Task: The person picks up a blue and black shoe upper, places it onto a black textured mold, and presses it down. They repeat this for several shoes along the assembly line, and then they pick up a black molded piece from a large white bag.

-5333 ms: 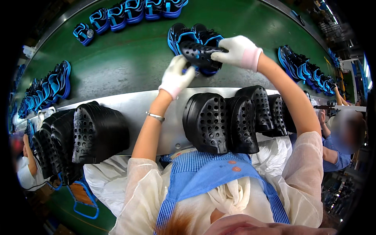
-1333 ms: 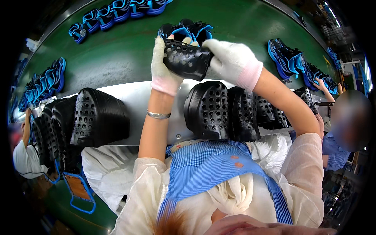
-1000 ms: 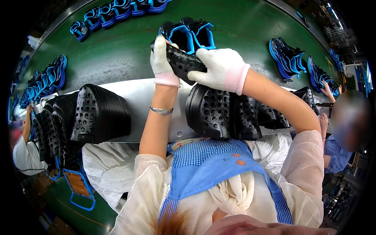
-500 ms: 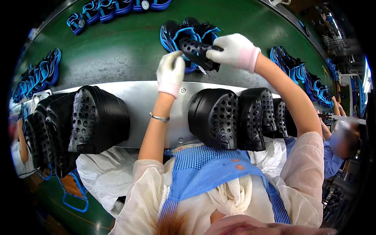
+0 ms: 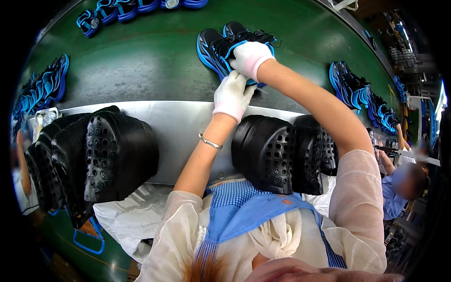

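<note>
A pair of black-and-blue sneakers stands on the green work surface in front of me, toes pointing away. My right hand, in a white glove with a pink cuff, is curled at the opening of the nearer sneaker. Its fingertips, and whatever they hold, are hidden in there. At the heel of that same sneaker, my gloved left hand is closed, its fingers just below the right hand. The black perforated insert is out of sight. Dark laces lie loose over the sneakers.
Stacks of black perforated inserts stand left of my arms, with more inserts on the right, along the metal ledge. Rows of sneakers line the far left, top left and right. Another person sits at the right.
The black perforated insert in my right hand has gone from view as that hand moved left to the sneaker opening. My left hand moved right and down to the heel. The sneakers shifted slightly.
</note>
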Tool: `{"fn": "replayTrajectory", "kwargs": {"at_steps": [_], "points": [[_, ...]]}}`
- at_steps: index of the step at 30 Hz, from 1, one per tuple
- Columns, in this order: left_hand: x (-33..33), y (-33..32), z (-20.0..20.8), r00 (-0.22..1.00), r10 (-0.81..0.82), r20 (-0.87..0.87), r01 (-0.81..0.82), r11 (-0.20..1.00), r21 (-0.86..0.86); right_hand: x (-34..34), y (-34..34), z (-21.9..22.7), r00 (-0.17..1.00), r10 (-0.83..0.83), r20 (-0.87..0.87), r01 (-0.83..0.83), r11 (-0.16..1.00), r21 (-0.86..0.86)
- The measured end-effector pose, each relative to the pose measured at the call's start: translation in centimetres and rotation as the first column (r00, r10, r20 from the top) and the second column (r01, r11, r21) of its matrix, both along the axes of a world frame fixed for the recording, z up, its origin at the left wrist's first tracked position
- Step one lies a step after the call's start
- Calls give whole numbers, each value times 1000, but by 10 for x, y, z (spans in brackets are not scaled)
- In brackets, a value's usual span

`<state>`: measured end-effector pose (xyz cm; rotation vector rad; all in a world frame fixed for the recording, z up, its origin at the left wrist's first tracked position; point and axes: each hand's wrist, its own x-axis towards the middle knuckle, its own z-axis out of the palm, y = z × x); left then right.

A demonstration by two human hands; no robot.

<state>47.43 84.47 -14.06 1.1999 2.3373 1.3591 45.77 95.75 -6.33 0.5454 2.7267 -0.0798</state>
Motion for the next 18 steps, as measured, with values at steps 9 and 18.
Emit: {"fn": "replayTrajectory", "kwargs": {"at_steps": [9,18], "points": [[-29,28,8,952,-263,155,300,712,-635,-7,15,-35,996,63,-67,-69,994,-86],[-35,23,9,957,-222,189,291,730,-619,-12,-9,8,966,141,216,-148,989,16]]}}
